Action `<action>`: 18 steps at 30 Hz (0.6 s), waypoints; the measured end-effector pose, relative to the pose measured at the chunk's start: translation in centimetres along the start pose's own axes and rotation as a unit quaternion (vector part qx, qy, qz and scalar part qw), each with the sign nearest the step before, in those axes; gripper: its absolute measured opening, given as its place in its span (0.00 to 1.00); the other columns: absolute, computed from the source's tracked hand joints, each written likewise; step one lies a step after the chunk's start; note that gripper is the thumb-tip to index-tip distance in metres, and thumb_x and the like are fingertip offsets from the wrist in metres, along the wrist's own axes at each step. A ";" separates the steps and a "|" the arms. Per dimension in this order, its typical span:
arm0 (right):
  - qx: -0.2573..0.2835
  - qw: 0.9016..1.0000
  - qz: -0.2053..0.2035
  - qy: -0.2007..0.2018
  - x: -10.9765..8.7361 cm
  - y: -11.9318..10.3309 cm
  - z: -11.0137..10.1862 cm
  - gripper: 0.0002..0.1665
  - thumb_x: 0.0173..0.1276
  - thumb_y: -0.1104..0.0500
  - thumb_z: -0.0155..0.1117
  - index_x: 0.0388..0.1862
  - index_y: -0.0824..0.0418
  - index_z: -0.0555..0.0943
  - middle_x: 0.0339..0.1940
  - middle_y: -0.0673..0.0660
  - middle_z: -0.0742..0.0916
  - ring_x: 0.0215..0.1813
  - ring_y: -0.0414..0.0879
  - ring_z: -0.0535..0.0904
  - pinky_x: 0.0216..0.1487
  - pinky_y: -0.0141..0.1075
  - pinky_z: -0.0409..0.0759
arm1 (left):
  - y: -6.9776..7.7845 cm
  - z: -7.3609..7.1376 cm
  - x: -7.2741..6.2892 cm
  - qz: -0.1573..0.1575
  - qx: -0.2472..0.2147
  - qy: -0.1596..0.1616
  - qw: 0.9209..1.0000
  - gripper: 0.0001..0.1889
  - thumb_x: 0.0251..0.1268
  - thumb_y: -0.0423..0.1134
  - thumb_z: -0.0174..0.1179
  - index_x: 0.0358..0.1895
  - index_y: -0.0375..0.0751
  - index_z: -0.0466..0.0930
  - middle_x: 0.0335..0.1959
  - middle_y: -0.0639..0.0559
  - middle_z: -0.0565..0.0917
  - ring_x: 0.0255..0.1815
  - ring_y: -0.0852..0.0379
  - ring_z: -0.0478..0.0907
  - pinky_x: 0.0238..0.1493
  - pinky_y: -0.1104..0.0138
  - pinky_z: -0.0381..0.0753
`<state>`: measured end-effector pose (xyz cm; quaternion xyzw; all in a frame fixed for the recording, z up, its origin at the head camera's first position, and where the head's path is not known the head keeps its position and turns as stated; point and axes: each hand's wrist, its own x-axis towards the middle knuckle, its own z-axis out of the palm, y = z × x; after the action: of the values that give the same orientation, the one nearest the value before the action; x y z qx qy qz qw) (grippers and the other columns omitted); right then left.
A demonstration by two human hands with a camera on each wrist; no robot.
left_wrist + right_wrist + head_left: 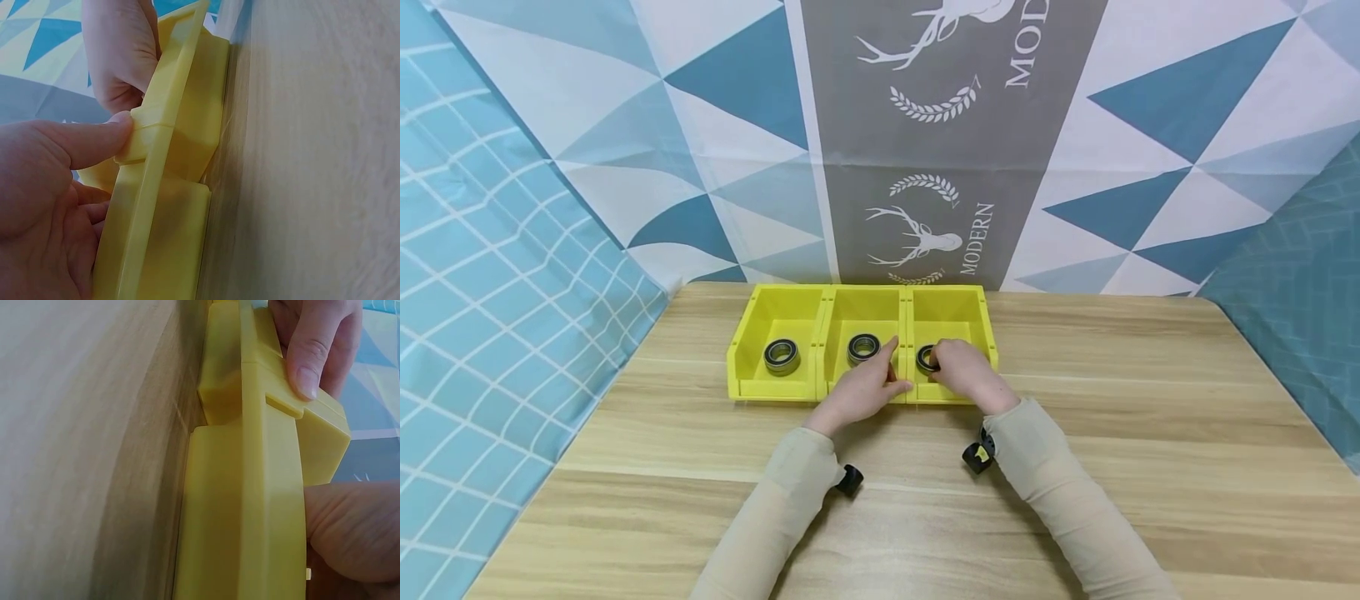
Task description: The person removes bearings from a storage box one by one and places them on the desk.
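From above, the head view looks forward and down on the worktop (1150, 400); both wrist views, tipped sideways, face the yellow bins (778, 389) closely, sharing their front walls (253, 487) and the left hand (861, 392).

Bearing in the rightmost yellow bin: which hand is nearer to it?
Right. The right hand reaches into the rightmost yellow bin, at the bearing; the left hand is left of it, touching where that bin meets the middle bin.

Bin walls (906, 315) bar sideways passage; the left bin (775, 389) opens upward.
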<state>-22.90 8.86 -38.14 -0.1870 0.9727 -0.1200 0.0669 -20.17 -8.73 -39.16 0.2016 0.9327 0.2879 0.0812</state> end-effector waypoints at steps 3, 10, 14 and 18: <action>-0.001 1.000 0.005 0.011 -0.1 0.0 0.1 0.08 0.56 0.59 0.67 0.32 0.63 0.82 0.32 0.56 0.84 0.34 0.47 0.79 0.40 0.41 0.77 | 0.1 0.0 0.0 0.003 0.002 0.000 1.000 0.41 0.62 0.50 0.55 0.71 0.37 0.44 0.29 0.56 0.74 0.24 0.62 0.69 0.24 0.69 0.69; -0.049 0.998 -0.024 0.041 -0.3 -0.2 0.3 0.06 0.59 0.59 0.64 0.24 0.60 0.81 0.28 0.55 0.83 0.32 0.47 0.79 0.32 0.41 0.76 | 0.2 0.0 -0.2 -0.001 0.002 0.003 1.000 0.41 0.62 0.50 0.55 0.71 0.37 0.44 0.29 0.56 0.74 0.23 0.62 0.69 0.24 0.69 0.69; -0.049 0.998 -0.022 0.045 -0.4 -0.2 0.4 0.06 0.59 0.58 0.64 0.25 0.59 0.80 0.28 0.55 0.83 0.33 0.48 0.79 0.32 0.41 0.76 | 0.2 0.0 -0.1 -0.001 0.006 0.004 1.000 0.41 0.62 0.51 0.55 0.71 0.37 0.44 0.29 0.56 0.74 0.23 0.62 0.69 0.25 0.69 0.69; -0.051 0.997 -0.022 0.046 -0.5 -0.3 0.5 0.06 0.59 0.58 0.64 0.26 0.59 0.81 0.28 0.55 0.84 0.33 0.48 0.79 0.31 0.41 0.76 | 0.2 0.0 -0.1 -0.002 0.010 0.004 1.000 0.41 0.62 0.51 0.55 0.71 0.37 0.45 0.29 0.56 0.74 0.23 0.62 0.69 0.25 0.69 0.69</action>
<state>-22.31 8.70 -38.49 -0.2061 0.9752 -0.0800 0.0093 -20.02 -8.59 -39.01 0.1995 0.9362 0.2792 0.0758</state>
